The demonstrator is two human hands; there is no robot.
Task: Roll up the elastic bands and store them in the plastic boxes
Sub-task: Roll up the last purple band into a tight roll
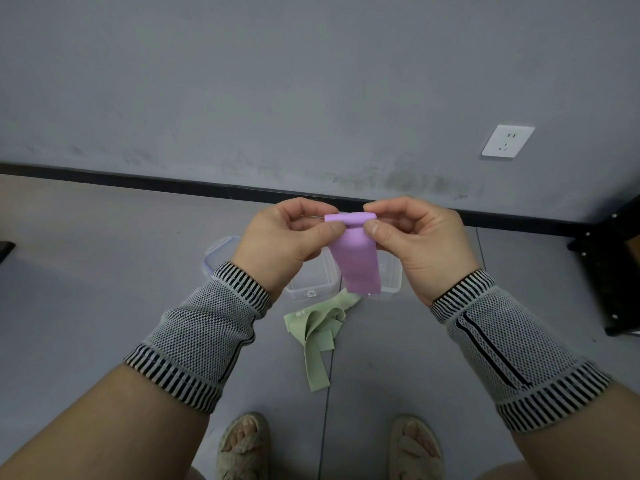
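Note:
A purple elastic band (356, 261) hangs in the air between my hands, its top end folded into a small flat roll. My left hand (291, 240) pinches the roll's left side with thumb and fingers. My right hand (415, 240) pinches its right side. The band's loose tail drops in front of the boxes. On the floor below stand two clear plastic boxes: one (311, 282) at the left, one (391, 275) at the right, both partly hidden by my hands and the band. A green elastic band (318, 334) lies crumpled on the floor in front of them.
A clear lid (220, 252) lies left of the boxes. The grey wall with a black skirting board (138, 180) runs behind. A black metal frame (616, 271) stands at the right. My sandalled feet (242, 445) are at the bottom.

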